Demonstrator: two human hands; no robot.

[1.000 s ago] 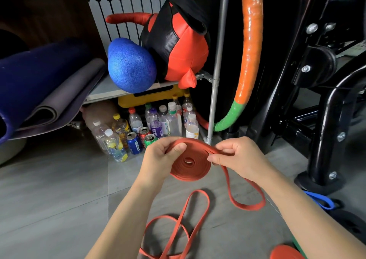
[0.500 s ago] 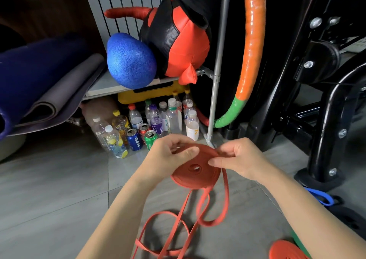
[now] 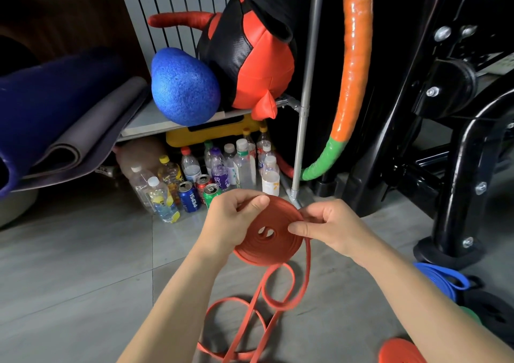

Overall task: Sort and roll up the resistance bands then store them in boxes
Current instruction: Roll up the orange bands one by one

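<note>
Left hand [image 3: 233, 221] holds band [image 3: 271, 248]; right hand [image 3: 331, 228] seemingly pinches.

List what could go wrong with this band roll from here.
1. The orange coil is pinched at its rim by the left hand and right hand; a slip would likely let it spring open.
2. The loose tail lies in crossed loops on the floor; it may twist or snag as it feeds in, making a lumpy roll.

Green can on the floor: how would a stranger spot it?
Look under the shelf holding the blue foam ball, where bottles and cans crowd the floor. The green can stands frontmost, just beyond the left hand; its neighbours are a red can and a blue can.
</note>
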